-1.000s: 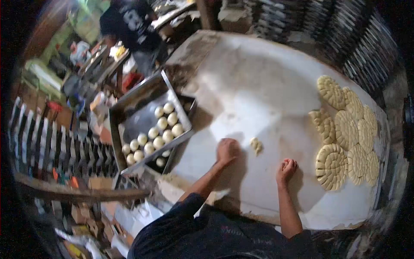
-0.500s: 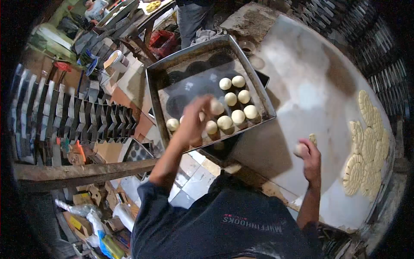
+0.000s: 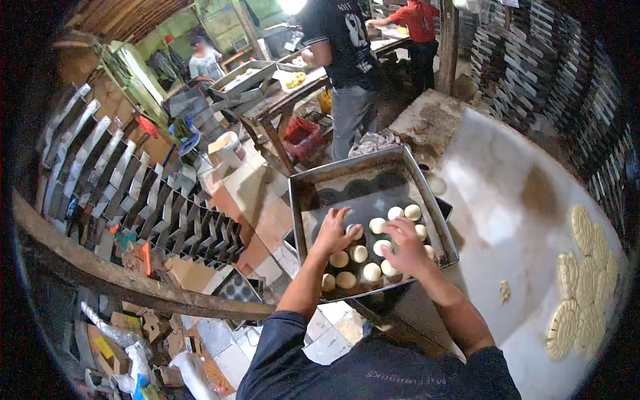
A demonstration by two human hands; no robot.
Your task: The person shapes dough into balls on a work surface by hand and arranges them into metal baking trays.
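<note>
My left hand [image 3: 335, 230] is over the middle of a square metal tray [image 3: 423, 175], fingers spread, with its thumb beside a pale dough ball [image 3: 354, 232]. My right hand [image 3: 405, 245] reaches in from the right, its fingers apart and slightly curved above other balls. Its thumb side is by one ball [image 3: 381, 247], and part of the group is hidden under the palm. Several round balls fill the near and right parts of the tray, while dark round marks show on its far floor.
Braided dough rounds [image 3: 563, 327] lie at the right of the pale worktable [image 3: 480, 247], near a small dough piece [image 3: 505, 291]. A wooden beam [image 3: 153, 280] crosses the left. Stacked metal trays [image 3: 133, 180] stand behind it. A person in black [image 3: 347, 53] stands beyond the tray; others are farther back.
The view has swung left and up. My right hand has moved from the worktable, where it held a ball, into the tray. My left hand has stayed over the tray, its fingers now spread.
</note>
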